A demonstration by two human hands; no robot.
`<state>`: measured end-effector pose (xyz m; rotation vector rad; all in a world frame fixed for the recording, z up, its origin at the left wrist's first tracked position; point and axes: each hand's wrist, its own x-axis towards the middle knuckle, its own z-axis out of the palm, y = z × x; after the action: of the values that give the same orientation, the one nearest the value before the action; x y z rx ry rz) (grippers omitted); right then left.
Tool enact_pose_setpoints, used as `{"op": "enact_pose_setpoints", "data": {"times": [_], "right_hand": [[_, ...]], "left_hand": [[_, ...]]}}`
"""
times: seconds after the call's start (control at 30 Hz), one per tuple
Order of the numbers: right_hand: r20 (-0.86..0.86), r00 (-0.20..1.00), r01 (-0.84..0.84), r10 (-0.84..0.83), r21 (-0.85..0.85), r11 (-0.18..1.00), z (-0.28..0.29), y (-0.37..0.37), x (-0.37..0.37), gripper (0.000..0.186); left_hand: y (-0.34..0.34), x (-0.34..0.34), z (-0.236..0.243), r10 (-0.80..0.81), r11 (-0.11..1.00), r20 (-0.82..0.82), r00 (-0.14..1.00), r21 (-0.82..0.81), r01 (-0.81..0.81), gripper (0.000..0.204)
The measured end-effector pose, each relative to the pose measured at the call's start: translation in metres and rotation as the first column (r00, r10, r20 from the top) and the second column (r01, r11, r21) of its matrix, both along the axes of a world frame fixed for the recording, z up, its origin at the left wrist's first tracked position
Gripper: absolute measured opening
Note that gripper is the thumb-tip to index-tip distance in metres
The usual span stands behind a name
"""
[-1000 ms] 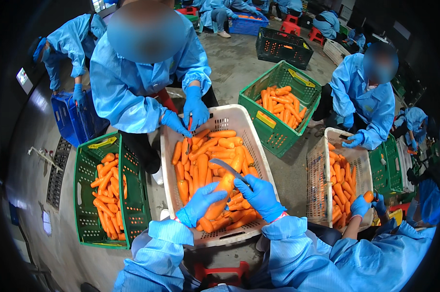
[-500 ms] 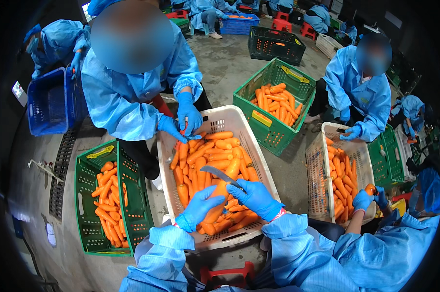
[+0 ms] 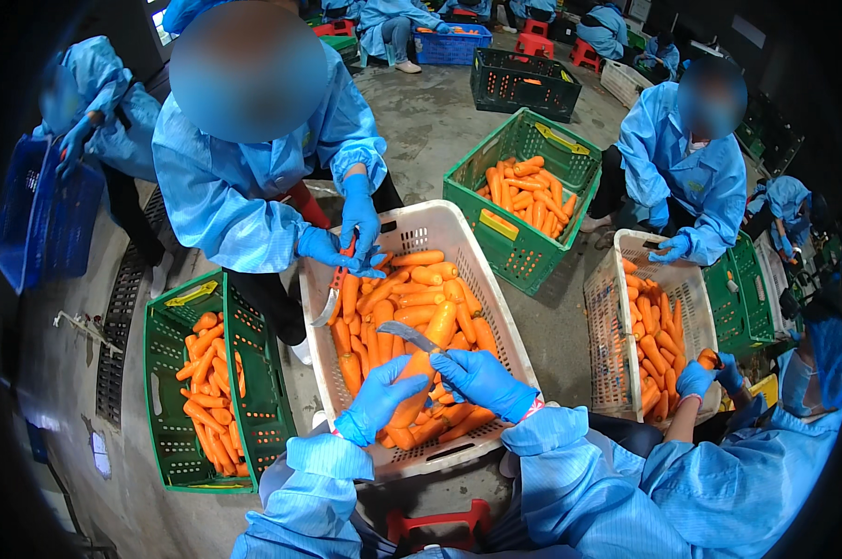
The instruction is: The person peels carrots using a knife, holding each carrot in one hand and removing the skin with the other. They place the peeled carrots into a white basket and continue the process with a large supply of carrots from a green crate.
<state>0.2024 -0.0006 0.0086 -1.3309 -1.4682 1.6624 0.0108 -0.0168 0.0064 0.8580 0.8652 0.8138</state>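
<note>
Over a white crate (image 3: 503, 337) of peeled-looking carrots (image 3: 424, 299), my left hand (image 3: 374, 402) is closed round a thick carrot (image 3: 412, 389) held aslant. My right hand (image 3: 487, 381) grips a knife (image 3: 406, 333) whose handle is mostly hidden by the fingers. Its dark, curved blade points up and left, close by the carrot's upper end; whether it touches cannot be made out. Both hands wear blue gloves.
Across the crate, a person's gloved hands (image 3: 346, 238) hold a red-handled knife (image 3: 333, 296) over its far left corner. Green crates (image 3: 260, 391) of carrots flank mine. Right, co-workers share another white crate (image 3: 610, 321). A red stool (image 3: 439, 524) shows below.
My knife has shifted slightly left and down by the carrot's top. The opposite person's knife has swung into clearer view. At far left, a person has moved a blue crate leftward and tilted it.
</note>
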Motion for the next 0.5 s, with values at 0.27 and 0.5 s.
{"op": "enact_pose_setpoints", "data": {"times": [0.27,0.5], "right_hand": [[-0.054,0.998,-0.022,0.011,-0.2,0.979,0.012,0.004,0.001,0.041],[-0.084,0.99,0.102,-0.114,-0.139,0.985,0.028,0.002,0.011,0.034]], "left_hand": [[0.0,0.002,-0.01,0.061,0.99,-0.155,0.986,0.137,-0.039,0.038],[0.007,-0.002,0.004,0.12,0.993,0.081,0.989,-0.022,-0.119,0.041]]}}
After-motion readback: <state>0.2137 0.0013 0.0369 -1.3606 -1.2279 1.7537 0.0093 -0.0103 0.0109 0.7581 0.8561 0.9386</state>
